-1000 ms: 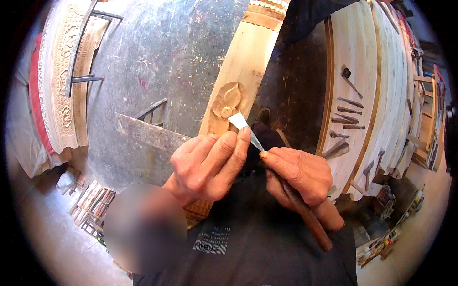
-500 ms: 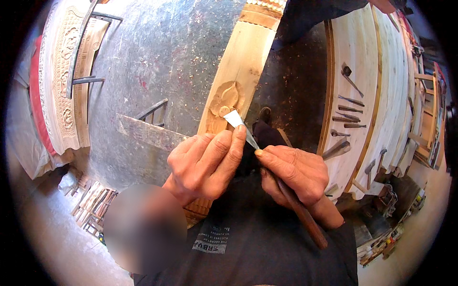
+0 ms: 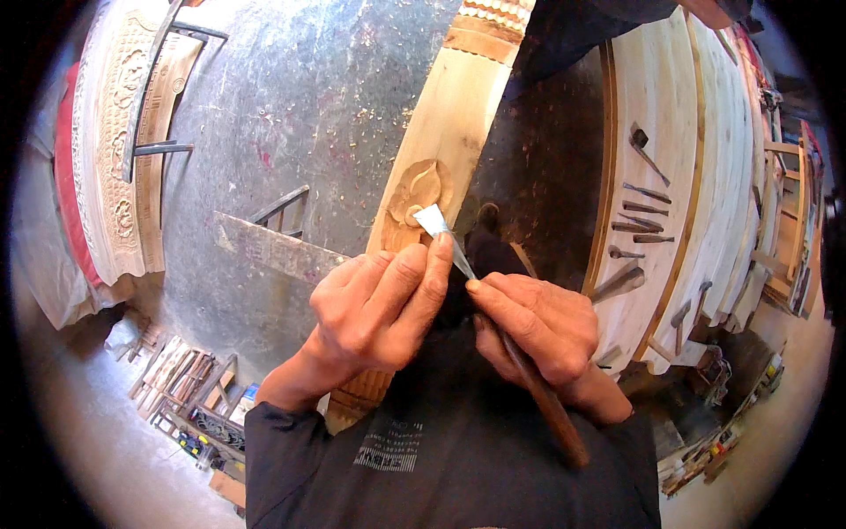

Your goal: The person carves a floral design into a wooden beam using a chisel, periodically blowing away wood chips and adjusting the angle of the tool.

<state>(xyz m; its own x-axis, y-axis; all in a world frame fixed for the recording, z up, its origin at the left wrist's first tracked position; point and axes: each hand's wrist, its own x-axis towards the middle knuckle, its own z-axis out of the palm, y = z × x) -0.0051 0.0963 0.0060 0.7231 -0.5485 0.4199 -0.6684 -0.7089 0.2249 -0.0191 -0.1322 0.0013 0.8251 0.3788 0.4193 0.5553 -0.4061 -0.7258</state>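
A long pale wooden beam (image 3: 451, 115) runs away from me, with a leaf-and-bud relief (image 3: 421, 189) cut into its face. The bright flat blade of a wood chisel (image 3: 429, 217) rests at the carving, beside its small round knob. My left hand (image 3: 379, 304) is closed over the beam, with a fingertip pressed against the chisel just below the blade. My right hand (image 3: 542, 331) wraps the chisel's shank and dark wooden handle, which slants down toward my body. Whatever else the left fingers grip is hidden.
Several chisels (image 3: 646, 208) and a mallet-like tool (image 3: 619, 284) lie on the pale planks (image 3: 648, 97) at right. Carved panels (image 3: 115, 159) stand at left beside a metal frame (image 3: 160, 148). A board on a stand (image 3: 264, 242) sits left of the beam. Another person's dark sleeve (image 3: 573, 31) shows at the top.
My right hand and the chisel handle have shifted slightly left and down. The blade stays at nearly the same spot on the carving. The blurred patch at lower left is gone.
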